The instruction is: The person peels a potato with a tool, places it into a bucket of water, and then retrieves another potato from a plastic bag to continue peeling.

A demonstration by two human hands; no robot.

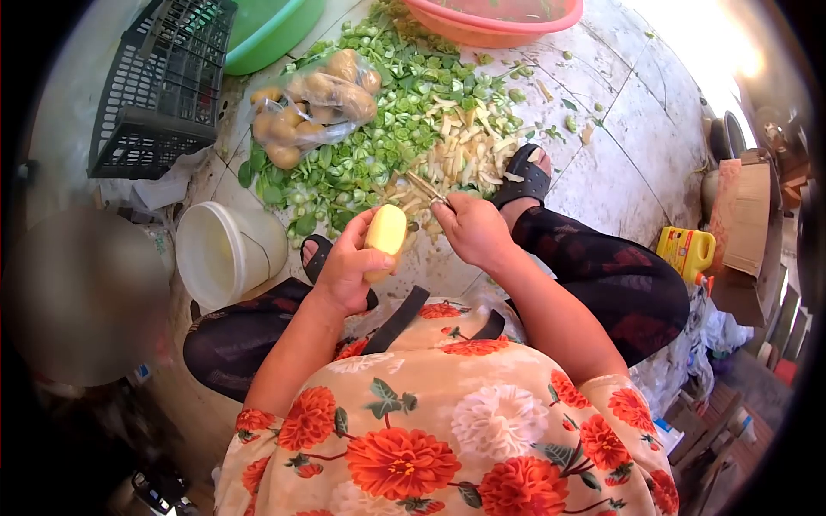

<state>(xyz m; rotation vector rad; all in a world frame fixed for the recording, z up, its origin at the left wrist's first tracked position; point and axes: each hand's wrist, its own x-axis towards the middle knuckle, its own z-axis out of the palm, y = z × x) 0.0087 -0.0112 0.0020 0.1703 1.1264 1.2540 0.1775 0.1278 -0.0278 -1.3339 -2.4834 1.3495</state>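
Note:
A peeled yellow potato (386, 234) is held upright in my left hand (350, 268), its fingers wrapped round the lower part. Just to the right, my right hand (475, 230) is closed on a peeler (423, 187) whose thin end points up and left, apart from the potato. Beyond both hands, pale peelings (471, 150) lie in a heap on the floor beside chopped green leaves and stalks (396, 112). A clear plastic bag of unpeeled potatoes (320, 105) rests on the greens at the upper left.
A white bucket (228, 254) stands left of my left foot. Behind are a black crate (159, 90), a green basin (271, 30) and a pink basin (499, 30). Right of my knee are a yellow jug (686, 252) and cardboard (747, 219).

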